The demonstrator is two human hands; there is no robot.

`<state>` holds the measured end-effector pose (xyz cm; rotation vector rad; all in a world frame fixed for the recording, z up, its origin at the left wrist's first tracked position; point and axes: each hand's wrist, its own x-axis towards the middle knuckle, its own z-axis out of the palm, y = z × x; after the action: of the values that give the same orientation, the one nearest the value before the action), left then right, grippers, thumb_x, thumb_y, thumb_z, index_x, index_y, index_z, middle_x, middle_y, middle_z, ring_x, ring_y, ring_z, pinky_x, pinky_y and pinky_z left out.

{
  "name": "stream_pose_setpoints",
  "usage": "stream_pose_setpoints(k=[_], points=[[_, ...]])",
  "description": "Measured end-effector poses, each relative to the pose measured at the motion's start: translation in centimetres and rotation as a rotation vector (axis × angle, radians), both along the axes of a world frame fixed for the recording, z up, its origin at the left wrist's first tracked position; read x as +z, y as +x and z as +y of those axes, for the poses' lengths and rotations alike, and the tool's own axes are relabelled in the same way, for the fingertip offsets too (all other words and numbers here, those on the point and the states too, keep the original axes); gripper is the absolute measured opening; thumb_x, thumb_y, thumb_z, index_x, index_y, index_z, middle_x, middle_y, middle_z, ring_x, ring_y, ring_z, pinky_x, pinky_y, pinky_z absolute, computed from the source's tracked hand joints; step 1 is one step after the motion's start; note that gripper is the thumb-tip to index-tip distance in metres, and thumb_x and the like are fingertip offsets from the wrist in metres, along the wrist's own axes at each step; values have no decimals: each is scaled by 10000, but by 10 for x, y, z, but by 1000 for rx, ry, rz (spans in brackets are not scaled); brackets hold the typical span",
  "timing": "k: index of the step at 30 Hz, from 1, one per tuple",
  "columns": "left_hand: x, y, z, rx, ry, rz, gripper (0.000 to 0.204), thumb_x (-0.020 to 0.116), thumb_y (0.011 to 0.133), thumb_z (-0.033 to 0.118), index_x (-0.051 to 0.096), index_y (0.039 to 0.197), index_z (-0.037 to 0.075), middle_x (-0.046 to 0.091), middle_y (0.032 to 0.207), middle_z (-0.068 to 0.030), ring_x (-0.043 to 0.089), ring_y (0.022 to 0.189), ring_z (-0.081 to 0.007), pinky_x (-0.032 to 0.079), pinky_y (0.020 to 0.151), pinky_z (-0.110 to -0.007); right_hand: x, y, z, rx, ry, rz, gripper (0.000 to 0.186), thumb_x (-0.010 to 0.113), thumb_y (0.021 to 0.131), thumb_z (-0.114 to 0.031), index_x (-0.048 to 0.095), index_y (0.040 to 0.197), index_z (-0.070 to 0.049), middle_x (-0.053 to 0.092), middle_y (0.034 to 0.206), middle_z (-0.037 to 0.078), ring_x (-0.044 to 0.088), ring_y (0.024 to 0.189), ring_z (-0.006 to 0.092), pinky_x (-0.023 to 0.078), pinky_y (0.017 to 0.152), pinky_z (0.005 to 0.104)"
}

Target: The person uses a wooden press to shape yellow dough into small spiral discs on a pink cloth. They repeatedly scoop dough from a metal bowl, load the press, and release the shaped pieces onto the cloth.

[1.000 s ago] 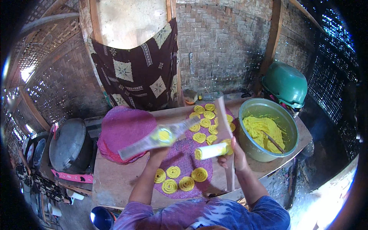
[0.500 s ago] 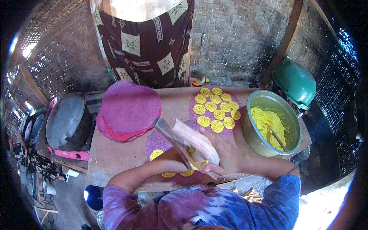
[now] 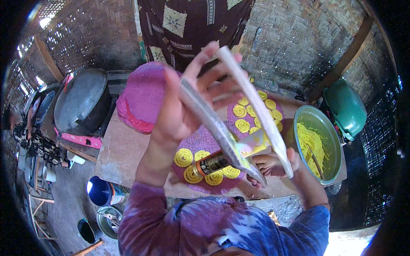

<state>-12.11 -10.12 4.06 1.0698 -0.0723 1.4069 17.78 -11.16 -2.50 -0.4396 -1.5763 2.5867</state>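
Note:
My right hand grips a hand press with two long wooden bars, near their lower ends. A tube with a dark label and gold rim sticks out of it, and yellow paste smears the plunger. My left hand is raised behind the bars with fingers spread, somewhat blurred; no hold on the press shows. Underneath, several yellow paste swirls lie on a purple round sheet. Farther right, another purple sheet carries more swirls, partly hidden by the press.
A pile of purple and pink sheets lies at the table's far left. On the right stand a pot of yellow paste with a stick and a green basin. A large dark pot sits left; a blue bucket stands below.
The press has tilted upright, exposing its labelled tube. My left hand has come up with its fingers spread. More swirls on the near sheet show, and the view has shifted.

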Motion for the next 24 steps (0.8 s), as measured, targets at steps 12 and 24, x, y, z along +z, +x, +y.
stream_pose_setpoints(k=[12, 24], points=[[-267, -43, 126, -14, -743, -605, 554, 509, 911, 521, 595, 1217, 68, 642, 1163, -114, 593, 1115, -303, 467, 975, -464, -81, -55, 74, -159, -354, -391, 968, 489, 841, -744, 387, 1372, 60, 605, 1125, 270, 667, 903, 361, 585, 729, 417], [-266, -52, 156, -19, -448, -683, 339, 536, 925, 430, 581, 1022, 109, 606, 920, -55, 587, 907, -252, 502, 851, -409, -57, -76, 88, -246, 160, -648, 726, 553, 854, -678, 538, 1204, -43, 679, 895, 149, 677, 690, 238, 566, 613, 346]])
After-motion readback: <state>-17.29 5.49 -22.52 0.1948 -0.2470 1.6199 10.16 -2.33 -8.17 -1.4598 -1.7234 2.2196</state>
